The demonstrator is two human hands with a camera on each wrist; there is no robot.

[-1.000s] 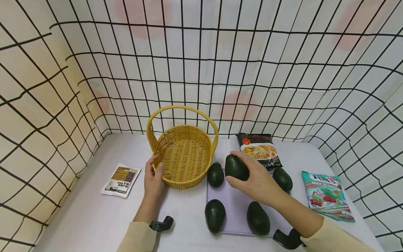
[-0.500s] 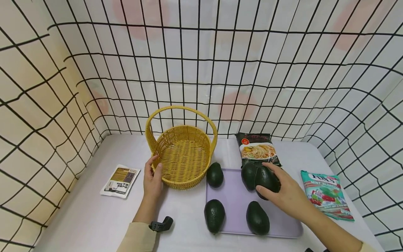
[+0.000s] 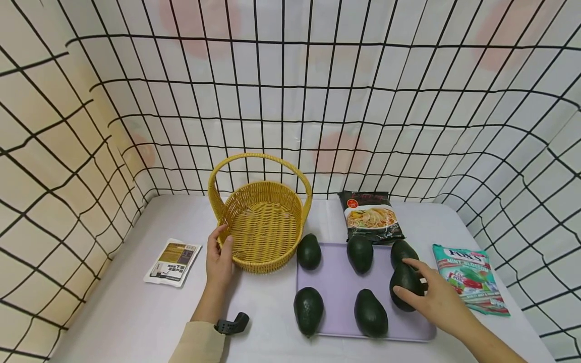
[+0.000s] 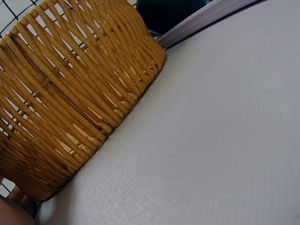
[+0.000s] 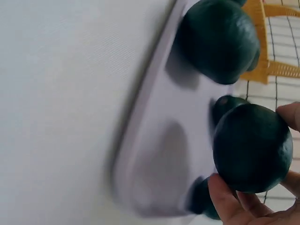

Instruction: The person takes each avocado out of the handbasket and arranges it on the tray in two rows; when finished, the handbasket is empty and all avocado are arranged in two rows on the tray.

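My right hand [image 3: 438,297] pinches a dark green avocado [image 3: 405,287] between thumb and fingers, over the right part of the lilac tray [image 3: 338,287]. In the right wrist view, that avocado [image 5: 253,147] is raised above the tray [image 5: 152,164], which carries a shadow. Several more avocados lie on the tray: a back row with one at the left [image 3: 309,252], and a front row with one at the left edge [image 3: 308,311]. My left hand [image 3: 220,264] holds the near left side of a yellow wicker basket [image 3: 265,227], which has nothing in it.
Behind the tray lies a black noodle packet [image 3: 372,217]. A teal candy bag [image 3: 472,280] is right of the tray, and a white-and-brown pouch [image 3: 173,262] lies at the left. Black wire mesh [image 3: 281,121] encloses the back and sides of the white table.
My right hand has carried the avocado right and toward me, from near the basket to the tray's right side. A back-row avocado it covered now shows. The left hand stays on the basket.
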